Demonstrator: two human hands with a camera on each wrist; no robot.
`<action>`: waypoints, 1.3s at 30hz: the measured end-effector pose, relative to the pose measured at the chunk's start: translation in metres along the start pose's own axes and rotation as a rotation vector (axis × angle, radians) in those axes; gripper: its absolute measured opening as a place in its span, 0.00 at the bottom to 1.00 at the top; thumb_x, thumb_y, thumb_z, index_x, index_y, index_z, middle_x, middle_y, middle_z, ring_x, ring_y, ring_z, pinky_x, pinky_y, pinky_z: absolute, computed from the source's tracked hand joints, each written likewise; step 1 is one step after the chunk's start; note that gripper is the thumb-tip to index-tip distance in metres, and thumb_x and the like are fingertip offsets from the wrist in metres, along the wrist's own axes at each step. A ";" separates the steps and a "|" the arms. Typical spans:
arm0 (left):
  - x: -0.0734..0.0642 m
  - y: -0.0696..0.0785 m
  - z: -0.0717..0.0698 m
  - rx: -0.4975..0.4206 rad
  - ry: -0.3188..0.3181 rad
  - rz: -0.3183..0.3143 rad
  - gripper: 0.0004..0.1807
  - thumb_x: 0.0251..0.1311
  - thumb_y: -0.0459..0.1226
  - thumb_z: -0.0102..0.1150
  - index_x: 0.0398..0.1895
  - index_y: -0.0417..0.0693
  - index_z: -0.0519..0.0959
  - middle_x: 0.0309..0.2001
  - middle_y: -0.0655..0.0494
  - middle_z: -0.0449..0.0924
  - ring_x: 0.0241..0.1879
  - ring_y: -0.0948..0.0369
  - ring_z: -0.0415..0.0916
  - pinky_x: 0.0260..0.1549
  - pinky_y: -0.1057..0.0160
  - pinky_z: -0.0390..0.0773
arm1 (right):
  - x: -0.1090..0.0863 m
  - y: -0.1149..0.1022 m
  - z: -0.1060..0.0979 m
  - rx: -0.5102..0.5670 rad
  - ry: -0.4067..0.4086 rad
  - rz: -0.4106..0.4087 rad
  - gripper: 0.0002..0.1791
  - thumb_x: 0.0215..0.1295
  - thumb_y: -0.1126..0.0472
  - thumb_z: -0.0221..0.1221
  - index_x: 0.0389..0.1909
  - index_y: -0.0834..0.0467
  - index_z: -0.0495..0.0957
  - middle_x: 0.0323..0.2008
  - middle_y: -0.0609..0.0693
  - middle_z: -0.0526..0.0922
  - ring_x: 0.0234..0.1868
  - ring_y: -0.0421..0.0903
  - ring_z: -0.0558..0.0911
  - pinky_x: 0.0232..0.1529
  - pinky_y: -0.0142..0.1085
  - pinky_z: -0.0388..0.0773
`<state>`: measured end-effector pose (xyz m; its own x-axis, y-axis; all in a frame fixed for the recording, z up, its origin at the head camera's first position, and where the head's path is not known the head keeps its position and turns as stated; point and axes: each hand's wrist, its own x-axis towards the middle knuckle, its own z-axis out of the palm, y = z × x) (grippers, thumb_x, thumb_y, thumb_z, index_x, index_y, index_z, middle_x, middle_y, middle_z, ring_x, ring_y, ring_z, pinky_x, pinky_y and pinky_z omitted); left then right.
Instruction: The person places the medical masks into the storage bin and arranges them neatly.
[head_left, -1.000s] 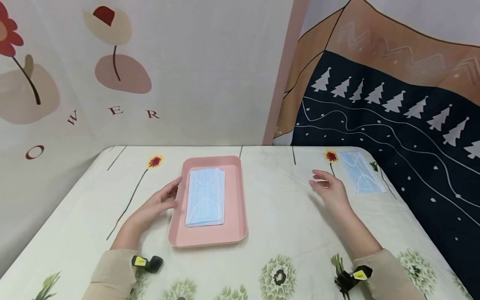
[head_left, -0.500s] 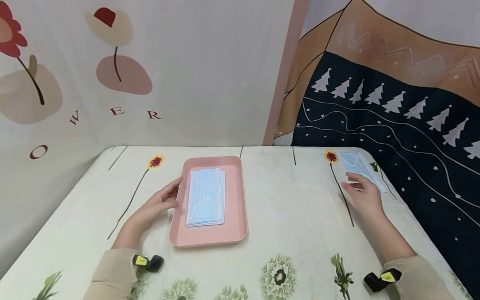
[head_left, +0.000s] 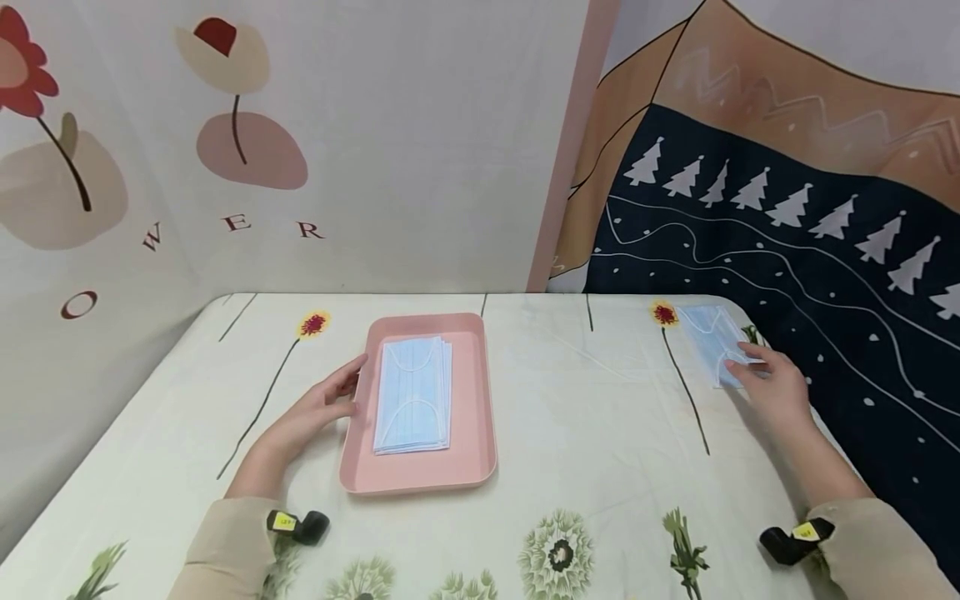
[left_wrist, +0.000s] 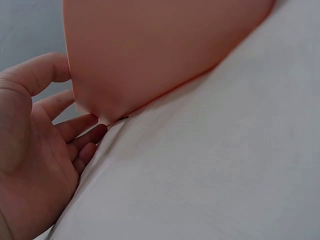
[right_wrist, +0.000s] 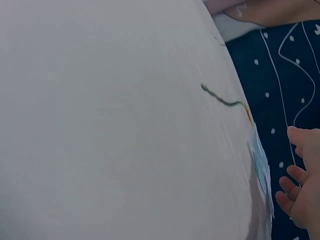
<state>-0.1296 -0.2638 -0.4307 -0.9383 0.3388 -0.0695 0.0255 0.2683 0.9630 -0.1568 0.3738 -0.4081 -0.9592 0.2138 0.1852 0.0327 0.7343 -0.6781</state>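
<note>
A pink tray [head_left: 472, 417] stands left of the table's middle, with a stack of pale blue pleated face masks [head_left: 411, 392] lying flat inside. At its left edge, the fingertips of my left hand [head_left: 311, 410] touch the side. The left wrist view shows that hand [left_wrist: 37, 145] with loosely bent fingers against the tray wall [left_wrist: 145, 45]. Far to the right, my right hand [head_left: 780, 387] hovers over the lower right part of a single blue face mask [head_left: 701, 329]. In the right wrist view, its spread fingers [right_wrist: 297, 174] appear apart from the mask [right_wrist: 259, 159].
A white flower-printed cloth [head_left: 570, 433] covers the table. Behind rises a pale printed curtain [head_left: 420, 150]; a dark cloth with white trees [head_left: 750, 225] hangs along the right edge, close to the single mask. Small black cameras [head_left: 795, 542] are strapped to both wrists.
My right hand has moved right across the table, from left of the single mask to over its lower right part. The left hand and tray have stayed in place.
</note>
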 end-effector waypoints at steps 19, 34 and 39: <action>0.002 0.001 -0.003 0.024 0.005 -0.019 0.40 0.65 0.34 0.56 0.76 0.55 0.49 0.73 0.47 0.48 0.70 0.48 0.48 0.56 0.70 0.59 | 0.045 0.037 -0.008 -0.099 -0.117 0.017 0.33 0.72 0.50 0.50 0.66 0.72 0.60 0.59 0.75 0.62 0.56 0.70 0.66 0.48 0.58 0.69; 0.003 0.001 -0.002 0.014 0.001 -0.018 0.40 0.64 0.33 0.56 0.76 0.53 0.49 0.73 0.45 0.48 0.69 0.47 0.47 0.52 0.77 0.59 | 0.057 0.052 -0.002 -0.149 -0.118 0.005 0.25 0.70 0.61 0.53 0.62 0.72 0.66 0.49 0.71 0.69 0.45 0.62 0.67 0.43 0.51 0.66; 0.002 0.001 -0.001 0.020 0.003 -0.022 0.40 0.65 0.34 0.56 0.76 0.53 0.49 0.73 0.45 0.48 0.69 0.47 0.48 0.52 0.76 0.59 | 0.059 0.054 -0.004 -0.158 -0.125 0.023 0.23 0.70 0.61 0.54 0.60 0.71 0.68 0.48 0.70 0.69 0.44 0.62 0.67 0.42 0.49 0.66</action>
<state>-0.1320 -0.2636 -0.4298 -0.9396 0.3303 -0.0897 0.0120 0.2936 0.9559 -0.2102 0.4280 -0.4309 -0.9847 0.1574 0.0742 0.0896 0.8242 -0.5592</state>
